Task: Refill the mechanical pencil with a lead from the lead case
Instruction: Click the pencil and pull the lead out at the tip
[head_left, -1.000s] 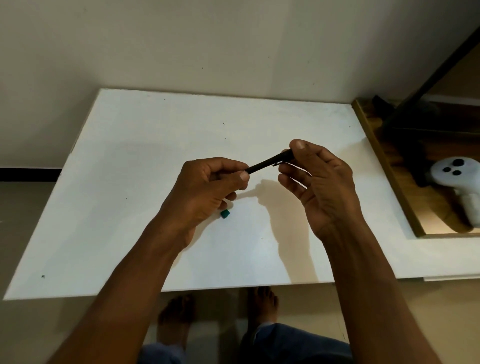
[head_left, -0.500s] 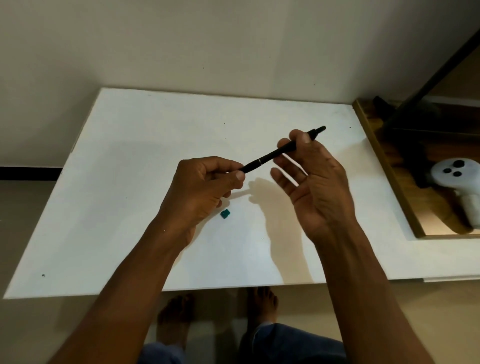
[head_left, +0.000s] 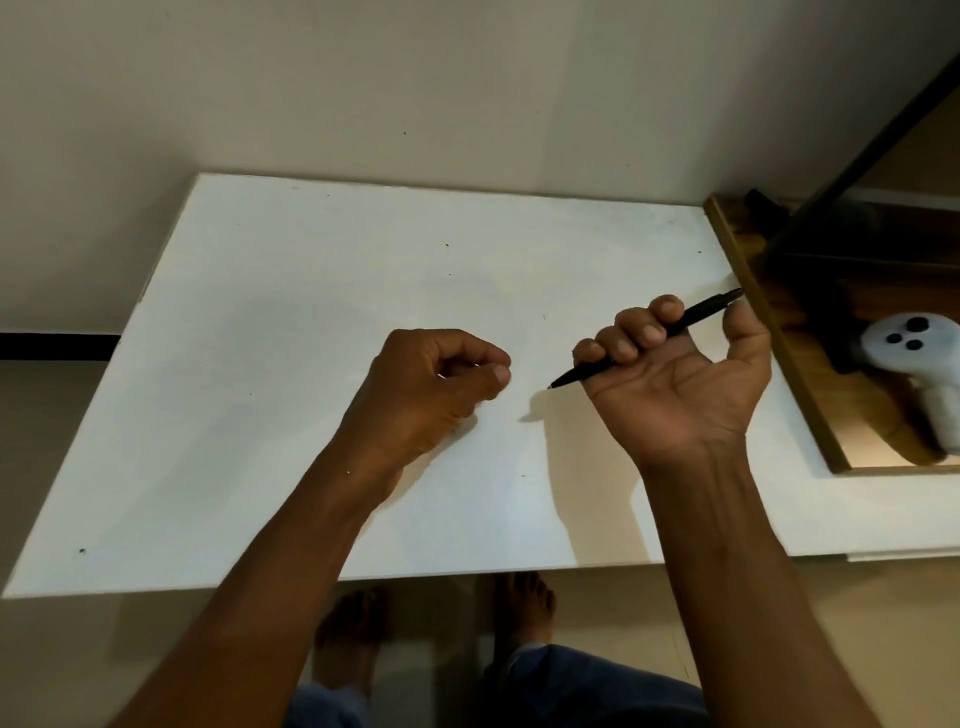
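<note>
A slim black mechanical pencil lies across my right hand, which is turned palm up with its fingers curled over the barrel. The tip points down-left, just above the white table, and the button end points toward the wooden shelf. My left hand hovers to the left of the tip, apart from the pencil, with its fingers closed and the thumb pressed on the forefinger. Whether it pinches anything small I cannot make out. No lead case shows; the small teal piece is hidden under my left hand.
A wooden shelf adjoins the table's right edge and carries a white game controller. A dark slanted bar rises behind it. A wall stands at the table's far edge. My bare feet show beneath the near edge.
My left hand let go of the pencil's tip end and closed. My right hand turned palm up and carried the pencil to the right. The teal piece went out of sight.
</note>
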